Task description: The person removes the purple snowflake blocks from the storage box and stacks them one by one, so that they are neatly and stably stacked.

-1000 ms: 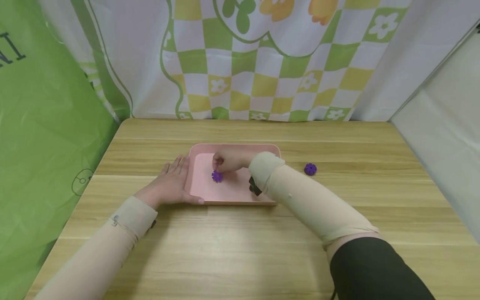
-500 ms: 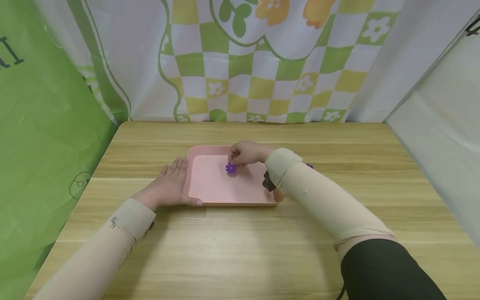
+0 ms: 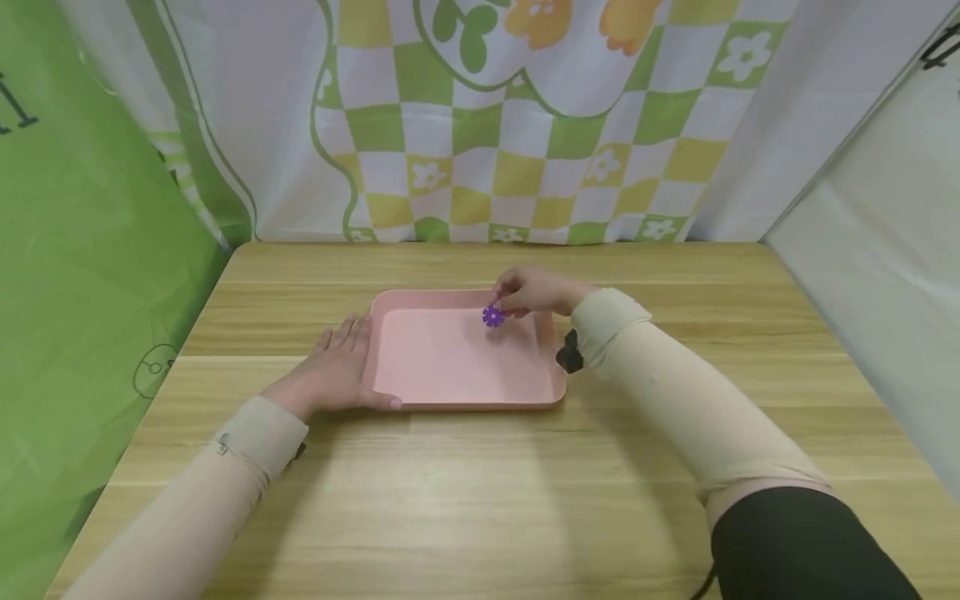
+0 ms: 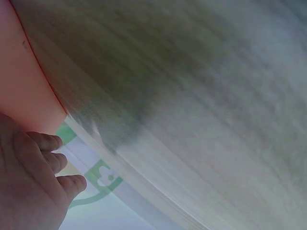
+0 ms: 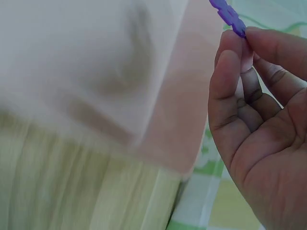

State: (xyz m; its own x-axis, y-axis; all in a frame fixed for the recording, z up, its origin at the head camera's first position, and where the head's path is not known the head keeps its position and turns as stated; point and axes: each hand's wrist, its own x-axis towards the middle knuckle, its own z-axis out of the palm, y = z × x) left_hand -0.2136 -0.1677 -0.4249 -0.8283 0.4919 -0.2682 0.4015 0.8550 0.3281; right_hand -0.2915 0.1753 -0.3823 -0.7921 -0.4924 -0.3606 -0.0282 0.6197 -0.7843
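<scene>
A pink rectangular tray lies on the table. My left hand rests against its left end with straight fingers, the thumb along the front rim. In the left wrist view the fingers sit beside the pink tray wall. My right hand pinches a small purple notched snowflake disc between thumb and fingertips, over the tray's back right part. The right wrist view shows that disc held by its edge, clear above the tray floor.
The wooden table spreads around the tray on all sides. A checkered curtain hangs along its back edge, a green sheet on the left, a white sheet on the right.
My right hand has lifted the purple disc and carried it right and back across the tray. A second purple piece on the table at right is now hidden by the right arm. The left hand stays put.
</scene>
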